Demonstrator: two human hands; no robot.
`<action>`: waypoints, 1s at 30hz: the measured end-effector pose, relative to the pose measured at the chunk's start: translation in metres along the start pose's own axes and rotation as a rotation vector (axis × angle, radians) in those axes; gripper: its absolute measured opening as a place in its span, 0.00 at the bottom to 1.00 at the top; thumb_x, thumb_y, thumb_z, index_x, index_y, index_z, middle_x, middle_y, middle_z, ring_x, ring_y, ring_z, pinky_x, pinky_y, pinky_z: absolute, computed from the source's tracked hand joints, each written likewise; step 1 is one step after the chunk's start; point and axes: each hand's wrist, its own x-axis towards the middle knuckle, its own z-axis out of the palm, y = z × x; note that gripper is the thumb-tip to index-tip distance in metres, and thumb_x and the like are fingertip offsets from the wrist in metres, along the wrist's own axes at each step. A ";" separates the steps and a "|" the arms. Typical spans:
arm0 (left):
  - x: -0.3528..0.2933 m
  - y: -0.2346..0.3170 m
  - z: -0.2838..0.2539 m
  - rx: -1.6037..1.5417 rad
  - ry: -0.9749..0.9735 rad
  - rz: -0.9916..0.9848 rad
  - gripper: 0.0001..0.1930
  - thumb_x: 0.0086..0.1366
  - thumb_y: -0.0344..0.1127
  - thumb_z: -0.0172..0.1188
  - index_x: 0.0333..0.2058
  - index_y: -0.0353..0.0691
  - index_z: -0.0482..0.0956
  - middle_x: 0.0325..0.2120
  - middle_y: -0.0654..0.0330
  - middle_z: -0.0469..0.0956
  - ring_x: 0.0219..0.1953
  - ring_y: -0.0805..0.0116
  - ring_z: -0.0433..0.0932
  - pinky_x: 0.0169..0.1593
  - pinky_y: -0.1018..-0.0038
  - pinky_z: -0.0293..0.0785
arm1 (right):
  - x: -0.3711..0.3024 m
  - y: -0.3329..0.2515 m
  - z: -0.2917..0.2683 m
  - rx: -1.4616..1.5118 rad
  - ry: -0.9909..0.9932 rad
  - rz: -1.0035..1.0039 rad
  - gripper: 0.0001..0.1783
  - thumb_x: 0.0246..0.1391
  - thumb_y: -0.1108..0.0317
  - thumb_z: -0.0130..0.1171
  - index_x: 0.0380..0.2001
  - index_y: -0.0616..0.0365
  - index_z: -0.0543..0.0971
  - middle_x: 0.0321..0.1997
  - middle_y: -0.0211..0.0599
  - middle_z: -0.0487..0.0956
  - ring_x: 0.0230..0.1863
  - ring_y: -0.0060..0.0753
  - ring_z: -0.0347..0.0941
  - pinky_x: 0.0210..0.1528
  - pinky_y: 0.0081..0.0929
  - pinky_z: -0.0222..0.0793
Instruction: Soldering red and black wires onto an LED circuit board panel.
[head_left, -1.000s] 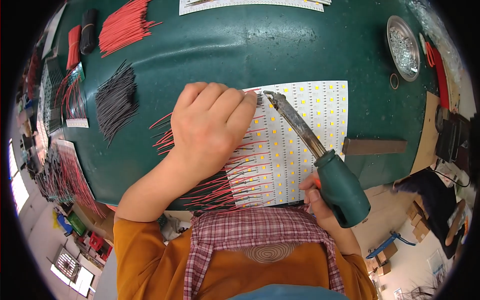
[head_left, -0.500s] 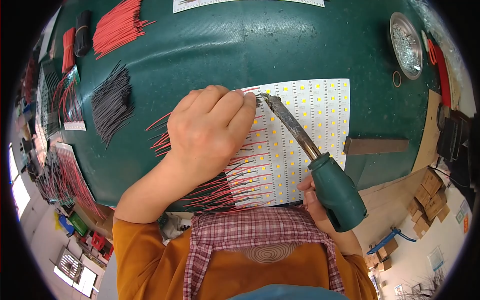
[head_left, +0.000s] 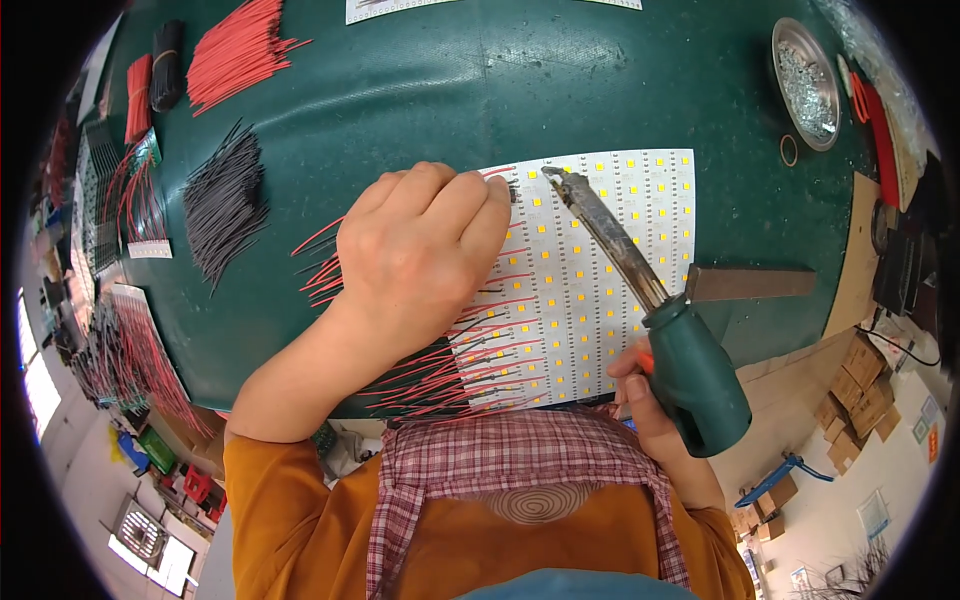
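A white LED board (head_left: 625,235) with rows of small yellow LEDs lies on the green mat before me. Red and black wires (head_left: 440,375) stick out along its left edge. My left hand (head_left: 415,240) is closed over that edge near the far corner, its fingertips pinched and mostly hidden; a dark wire end (head_left: 513,190) pokes out beside them. In my right hand (head_left: 645,390) is a soldering iron (head_left: 700,375) with a thick green handle. Its metal tip is over the far part of the board, a little right of the wire end.
A dark flat bar (head_left: 755,283) lies against the board's right side. Bundles of red wires (head_left: 240,50) and black wires (head_left: 225,205) lie at left, with wired boards (head_left: 150,350) nearby. A metal bowl (head_left: 805,85) of silvery bits stands far right, near a rubber band (head_left: 789,151).
The soldering iron has moved right and its tip slightly farther away, off the wire end. The board has shifted slightly away from me. My left hand stays nearly in place.
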 end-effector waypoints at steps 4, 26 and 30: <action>0.002 0.001 -0.002 -0.007 -0.046 -0.011 0.13 0.48 0.27 0.65 0.36 0.37 0.84 0.31 0.62 0.81 0.33 0.65 0.80 0.33 0.71 0.74 | -0.002 0.005 0.001 -0.041 -0.017 -0.031 0.12 0.51 0.75 0.64 0.40 0.52 0.83 0.36 0.30 0.84 0.39 0.38 0.81 0.42 0.31 0.77; -0.008 0.012 0.000 -0.063 -0.013 -0.013 0.17 0.46 0.26 0.64 0.38 0.34 0.84 0.30 0.62 0.80 0.30 0.64 0.79 0.32 0.71 0.76 | -0.013 0.021 0.005 -0.220 -0.149 -0.109 0.07 0.65 0.74 0.54 0.45 0.62 0.76 0.38 0.34 0.78 0.32 0.18 0.72 0.36 0.20 0.75; -0.004 0.014 -0.003 -0.044 -0.043 -0.009 0.17 0.46 0.26 0.64 0.39 0.34 0.84 0.30 0.62 0.80 0.31 0.64 0.78 0.32 0.71 0.76 | -0.011 0.017 0.004 -0.185 -0.109 -0.089 0.13 0.54 0.70 0.61 0.44 0.58 0.79 0.38 0.36 0.79 0.34 0.32 0.76 0.34 0.29 0.74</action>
